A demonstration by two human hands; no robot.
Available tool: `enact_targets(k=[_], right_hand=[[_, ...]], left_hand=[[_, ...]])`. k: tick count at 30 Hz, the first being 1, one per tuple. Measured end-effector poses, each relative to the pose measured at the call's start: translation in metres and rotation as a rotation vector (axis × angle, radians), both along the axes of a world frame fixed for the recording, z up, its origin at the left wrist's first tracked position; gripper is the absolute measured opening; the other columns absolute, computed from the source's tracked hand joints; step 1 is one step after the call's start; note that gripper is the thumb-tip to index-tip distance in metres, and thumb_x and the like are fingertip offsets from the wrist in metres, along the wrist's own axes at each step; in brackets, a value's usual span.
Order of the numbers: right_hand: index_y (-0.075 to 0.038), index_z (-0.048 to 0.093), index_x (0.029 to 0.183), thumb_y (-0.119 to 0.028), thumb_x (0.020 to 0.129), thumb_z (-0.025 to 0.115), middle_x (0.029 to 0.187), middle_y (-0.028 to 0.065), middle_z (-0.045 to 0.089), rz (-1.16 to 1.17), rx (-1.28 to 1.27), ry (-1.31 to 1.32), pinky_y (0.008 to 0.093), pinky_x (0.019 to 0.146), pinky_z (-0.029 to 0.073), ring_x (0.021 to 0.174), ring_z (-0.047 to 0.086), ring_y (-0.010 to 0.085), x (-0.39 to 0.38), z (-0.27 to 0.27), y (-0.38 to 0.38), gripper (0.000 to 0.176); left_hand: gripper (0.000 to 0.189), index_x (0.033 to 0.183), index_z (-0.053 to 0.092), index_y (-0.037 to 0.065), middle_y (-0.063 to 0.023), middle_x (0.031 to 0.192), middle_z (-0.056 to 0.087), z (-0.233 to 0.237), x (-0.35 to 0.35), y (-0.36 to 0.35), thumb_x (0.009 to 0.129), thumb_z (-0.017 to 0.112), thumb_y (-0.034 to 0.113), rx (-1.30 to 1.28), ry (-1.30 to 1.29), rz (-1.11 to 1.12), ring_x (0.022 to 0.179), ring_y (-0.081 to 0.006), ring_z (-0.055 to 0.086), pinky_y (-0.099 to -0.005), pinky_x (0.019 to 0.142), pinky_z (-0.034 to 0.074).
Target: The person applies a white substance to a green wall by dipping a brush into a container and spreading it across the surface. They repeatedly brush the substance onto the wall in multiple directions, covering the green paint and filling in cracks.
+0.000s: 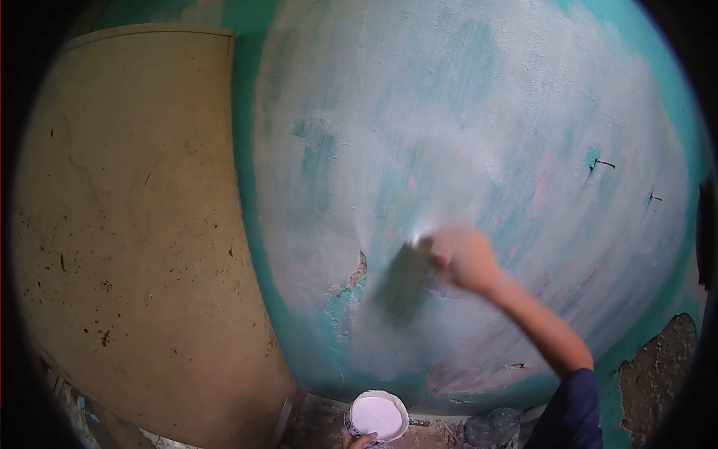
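My left hand point(360, 439) grips a small white bucket point(406, 420) at the bottom, its thumb over the rim. White paint point(378, 416) fills much of the bucket. Blurred by motion, my right hand point(465, 257) is closed at the middle of the wall point(449, 172). Its fingers hold what looks like a paintbrush point(416, 238), mostly hidden and smeared, with a pale tip against the surface. Streaky white covers much of the turquoise wall, and the arm's shadow falls to the lower left of the hand.
A tan, stained board or door panel point(149, 224) stands at the left. Two nails point(602, 164) point(655, 197) stick out of the wall at the right. Plaster has broken away at the lower right point(658, 378). A dark round container point(491, 429) sits on the floor by the wall.
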State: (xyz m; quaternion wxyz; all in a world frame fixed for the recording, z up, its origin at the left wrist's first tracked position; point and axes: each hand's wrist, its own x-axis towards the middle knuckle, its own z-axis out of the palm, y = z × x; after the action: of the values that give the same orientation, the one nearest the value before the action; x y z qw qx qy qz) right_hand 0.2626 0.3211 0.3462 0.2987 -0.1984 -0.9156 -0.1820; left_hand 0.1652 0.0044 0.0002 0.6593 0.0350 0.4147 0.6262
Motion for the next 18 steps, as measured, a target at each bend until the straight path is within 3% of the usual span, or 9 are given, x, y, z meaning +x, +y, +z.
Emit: enact_targets(k=[1, 2, 5, 8, 11, 12, 14, 17, 18], right_hand=[[-0.014, 0.065, 0.098, -0.011, 0.071, 0.072, 0.093, 0.0085, 0.066, 0.073, 0.117, 0.098, 0.0392, 0.075, 0.051, 0.087, 0.063, 0.0295, -0.002, 0.03, 0.01, 0.028], [-0.013, 0.066, 0.097, -0.012, 0.074, 0.07, 0.093, 0.0089, 0.067, 0.0, -0.021, 0.199, 0.0387, 0.075, 0.051, 0.089, 0.064, 0.0285, -0.006, 0.074, -0.01, 0.023], [-0.013, 0.067, 0.099, -0.013, 0.083, 0.066, 0.092, 0.0058, 0.067, -0.028, 0.535, 0.309, 0.0357, 0.074, 0.051, 0.085, 0.063, 0.0271, -0.014, 0.156, 0.003, 0.017], [-0.016, 0.067, 0.105, -0.011, 0.084, 0.064, 0.094, 0.0027, 0.066, -0.094, 0.627, 0.375, 0.0346, 0.072, 0.05, 0.081, 0.061, 0.0253, -0.029, 0.177, -0.006, 0.022], [-0.01, 0.066, 0.109, -0.008, 0.082, 0.061, 0.091, 0.0075, 0.067, -0.196, 0.65, 0.204, 0.0331, 0.068, 0.049, 0.079, 0.063, 0.0218, -0.039, 0.109, -0.012, 0.027], [-0.009, 0.066, 0.109, -0.006, 0.077, 0.062, 0.089, 0.0074, 0.067, -0.118, 0.771, 0.178, 0.0333, 0.065, 0.048, 0.073, 0.062, 0.0199, -0.043, 0.067, 0.002, 0.032], [-0.009, 0.068, 0.107, -0.012, 0.08, 0.067, 0.096, 0.0036, 0.068, -0.111, 0.826, 0.14, 0.0289, 0.061, 0.049, 0.072, 0.06, 0.016, -0.049, -0.027, 0.007, 0.027], [-0.008, 0.066, 0.113, -0.015, 0.078, 0.066, 0.107, 0.0053, 0.067, -0.113, 0.479, -0.04, 0.0286, 0.061, 0.047, 0.075, 0.057, 0.0144, -0.049, -0.137, -0.025, 0.035], [-0.012, 0.065, 0.11, -0.02, 0.076, 0.068, 0.099, 0.0026, 0.066, -0.122, 0.387, -0.05, 0.0313, 0.061, 0.045, 0.073, 0.056, 0.0159, -0.056, -0.152, -0.034, 0.035]], left_hand=[[0.036, 0.12, 0.053, -0.001, -0.0171, 0.101, 0.062, -0.001, -0.004, -0.002, 0.092, 0.057, 0.02, 0.01, -0.006, 0.001, 0.09, -0.0333, 0.065, -0.0468, 0.074, 0.057], [0.036, 0.12, 0.053, -0.001, -0.0171, 0.101, 0.062, -0.001, -0.01, -0.003, 0.092, 0.057, 0.02, 0.007, -0.005, -0.003, 0.09, -0.0333, 0.065, -0.0468, 0.074, 0.057], [0.035, 0.119, 0.054, 0.0, -0.0165, 0.097, 0.064, 0.008, -0.029, -0.001, 0.091, 0.058, 0.02, -0.005, 0.002, -0.031, 0.089, -0.034, 0.066, -0.0454, 0.074, 0.058], [0.034, 0.118, 0.055, 0.001, -0.0157, 0.091, 0.065, 0.012, -0.047, -0.005, 0.091, 0.058, 0.02, -0.012, -0.049, -0.001, 0.08, -0.0326, 0.067, -0.0429, 0.072, 0.057], [0.033, 0.118, 0.055, 0.001, -0.014, 0.091, 0.065, -0.005, -0.069, -0.013, 0.09, 0.059, 0.019, -0.066, 0.014, 0.017, 0.078, -0.0292, 0.066, -0.0405, 0.071, 0.057], [0.033, 0.118, 0.056, 0.001, -0.0134, 0.096, 0.065, -0.013, -0.076, -0.018, 0.091, 0.059, 0.019, -0.021, 0.099, -0.019, 0.083, -0.0267, 0.065, -0.0394, 0.073, 0.056], [0.032, 0.117, 0.056, 0.001, -0.0128, 0.101, 0.064, -0.017, -0.087, -0.024, 0.091, 0.058, 0.019, 0.024, 0.186, -0.064, 0.089, -0.0242, 0.064, -0.0382, 0.076, 0.056], [0.029, 0.117, 0.057, 0.0, -0.0123, 0.11, 0.062, -0.012, -0.103, -0.028, 0.093, 0.057, 0.017, -0.008, 0.098, -0.037, 0.1, -0.0224, 0.061, -0.0374, 0.084, 0.054], [0.029, 0.117, 0.057, 0.0, -0.0128, 0.111, 0.061, -0.012, -0.108, -0.029, 0.094, 0.056, 0.017, -0.037, 0.061, -0.015, 0.102, -0.0226, 0.06, -0.0386, 0.089, 0.052]])
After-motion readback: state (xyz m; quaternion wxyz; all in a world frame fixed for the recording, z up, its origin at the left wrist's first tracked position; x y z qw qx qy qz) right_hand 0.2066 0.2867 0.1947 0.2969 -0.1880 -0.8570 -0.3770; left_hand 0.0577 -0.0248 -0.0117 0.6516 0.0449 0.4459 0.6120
